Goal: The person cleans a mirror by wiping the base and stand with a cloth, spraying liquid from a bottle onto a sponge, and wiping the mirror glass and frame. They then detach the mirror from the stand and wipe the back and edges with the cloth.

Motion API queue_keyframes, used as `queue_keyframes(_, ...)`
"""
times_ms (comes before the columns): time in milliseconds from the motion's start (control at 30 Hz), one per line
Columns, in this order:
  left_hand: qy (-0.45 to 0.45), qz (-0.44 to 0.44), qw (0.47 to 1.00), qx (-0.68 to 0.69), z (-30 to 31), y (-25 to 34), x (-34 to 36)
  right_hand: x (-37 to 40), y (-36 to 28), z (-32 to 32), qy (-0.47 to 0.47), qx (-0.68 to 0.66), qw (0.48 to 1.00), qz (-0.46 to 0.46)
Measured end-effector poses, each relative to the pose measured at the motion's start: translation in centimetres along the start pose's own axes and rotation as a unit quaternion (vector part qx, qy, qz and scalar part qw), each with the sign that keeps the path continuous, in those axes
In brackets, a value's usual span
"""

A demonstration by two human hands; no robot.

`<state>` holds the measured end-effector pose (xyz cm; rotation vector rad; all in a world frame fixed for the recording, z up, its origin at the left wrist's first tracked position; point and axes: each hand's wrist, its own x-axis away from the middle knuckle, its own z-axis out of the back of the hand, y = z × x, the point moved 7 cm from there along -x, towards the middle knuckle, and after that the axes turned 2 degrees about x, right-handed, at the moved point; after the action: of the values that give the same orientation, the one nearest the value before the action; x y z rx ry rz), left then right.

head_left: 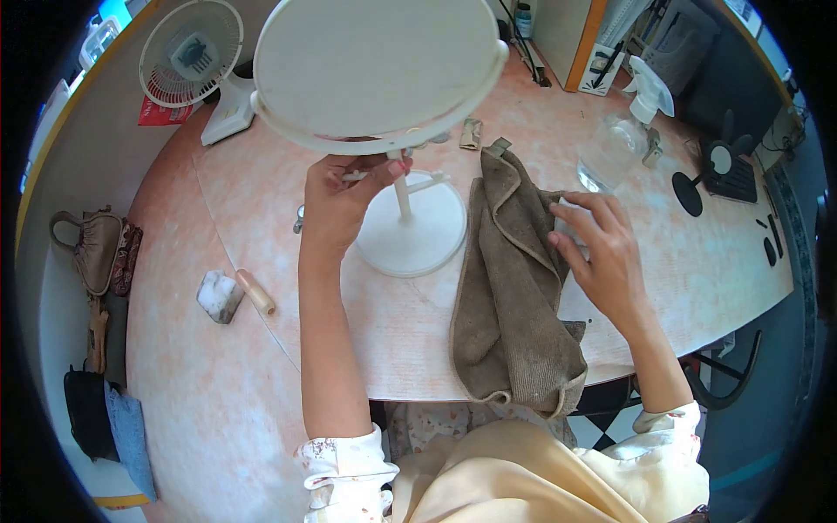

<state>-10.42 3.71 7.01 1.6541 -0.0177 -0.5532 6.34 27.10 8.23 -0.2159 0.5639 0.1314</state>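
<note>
A white round tabletop mirror on a thin stem stands over its round white base. My left hand is closed around the top of the stem, just under the round frame. To the right of the base lies a rumpled brown towel, its lower end at the table's front edge. My right hand is at the towel's right side, fingers and thumb curled about something pale that I cannot make out.
A clear spray bottle stands behind my right hand, near a small black stand mirror. A white fan is at the back left. A grey-white block and a tan stick lie left of my left arm.
</note>
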Motion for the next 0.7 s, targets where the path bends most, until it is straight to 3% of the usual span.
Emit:
queue_keyframes(133, 0.038, -0.024, 0.998, -0.037, 1.4, -0.2, -0.3, 0.9, 1.0, -1.2, -0.067, 0.075, 0.995, -0.006)
queue_keyframes(233, 0.051, -0.006, 0.999, -0.009, 1.5, -0.1, -0.2, 1.0, 1.4, 0.5, 0.006, 0.11, 0.994, -0.012)
queue_keyframes(333, 0.059, 0.004, 0.998, -0.017, 1.6, -0.2, -0.3, 1.4, -0.1, 1.4, -0.045, 0.01, 0.995, -0.092)
queue_keyframes(433, 0.046, 0.007, 0.998, -0.043, 1.3, -0.2, -0.3, 2.7, -1.9, 0.1, -0.281, -0.033, 0.955, -0.088)
queue_keyframes(533, 0.035, 0.015, 0.998, -0.039, 0.7, -0.4, -0.1, 3.0, -1.7, -1.7, -0.305, -0.146, 0.938, -0.08)
queue_keyframes(633, 0.026, 0.053, 0.998, 0.015, 0.5, -0.8, 0.0, 1.6, -0.4, -2.4, -0.234, -0.377, 0.867, -0.227)
queue_keyframes(700, 0.014, 0.068, 0.997, 0.047, 0.4, -1.2, 0.0, -1.2, -0.2, -2.0, -0.134, -0.337, 0.907, -0.214)
